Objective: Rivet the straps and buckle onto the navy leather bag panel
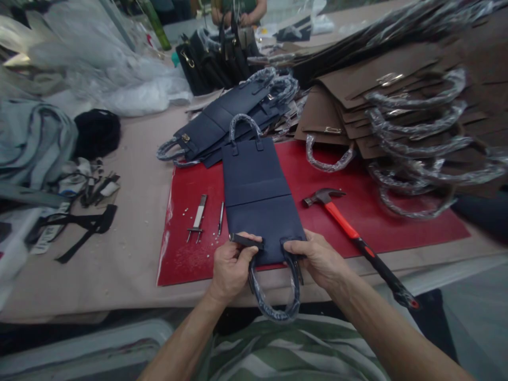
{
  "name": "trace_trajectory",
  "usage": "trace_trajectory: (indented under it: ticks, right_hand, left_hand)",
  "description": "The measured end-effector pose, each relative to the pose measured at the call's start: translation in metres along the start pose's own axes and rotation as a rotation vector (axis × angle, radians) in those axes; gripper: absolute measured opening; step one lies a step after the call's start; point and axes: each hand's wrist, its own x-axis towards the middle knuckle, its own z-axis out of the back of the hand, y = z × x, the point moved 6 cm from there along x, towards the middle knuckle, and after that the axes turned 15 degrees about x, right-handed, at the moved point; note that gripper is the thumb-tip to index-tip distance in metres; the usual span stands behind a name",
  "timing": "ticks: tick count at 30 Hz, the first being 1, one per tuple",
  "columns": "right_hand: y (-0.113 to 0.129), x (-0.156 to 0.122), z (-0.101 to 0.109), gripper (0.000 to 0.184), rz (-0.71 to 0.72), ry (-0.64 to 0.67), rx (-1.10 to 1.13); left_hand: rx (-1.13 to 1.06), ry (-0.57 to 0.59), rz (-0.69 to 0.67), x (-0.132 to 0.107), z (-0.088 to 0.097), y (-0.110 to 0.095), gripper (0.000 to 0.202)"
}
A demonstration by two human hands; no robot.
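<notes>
A flat navy bag panel lies lengthwise in front of me, with a plastic-wrapped handle at each end. The near handle hangs over the table edge. My left hand pinches a short dark strip across the panel's near left corner, beside a handle tab. At the near right corner, my right hand grips the panel, thumb on the other tab and fingers underneath. Left of the panel lie a pronged metal punch and a thin metal rod. A claw hammer with a red and black handle rests on the right.
Under the panel is a red mat. More navy bag panels are piled behind it, and brown bag panels with wrapped handles are stacked at right. Black straps lie left. Across the table are black bags and another person's hands.
</notes>
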Motion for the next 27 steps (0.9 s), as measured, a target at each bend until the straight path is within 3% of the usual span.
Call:
trace_trajectory:
  ticks: [3, 7, 13, 19, 27]
  right_hand:
    - [0.000, 0.001, 0.001, 0.032, 0.002, 0.012, 0.013]
    - [0.001, 0.000, 0.000, 0.031, -0.018, 0.010, 0.016]
    - [0.001, 0.002, -0.002, 0.034, -0.027, 0.012, 0.024]
    - [-0.002, 0.003, -0.001, 0.039, -0.031, 0.032, 0.015]
    - [-0.002, 0.003, -0.003, 0.038, -0.021, 0.052, 0.018]
  left_hand:
    - [-0.024, 0.006, 0.000, 0.000, 0.002, 0.001, 0.011]
    - [0.016, -0.009, -0.143, -0.002, 0.007, -0.010, 0.014]
    - [-0.156, -0.023, 0.077, -0.002, 0.008, 0.002, 0.011]
    - [0.032, -0.010, -0.069, -0.001, 0.005, -0.010, 0.011]
    - [0.074, -0.037, -0.125, -0.003, 0.004, -0.013, 0.013]
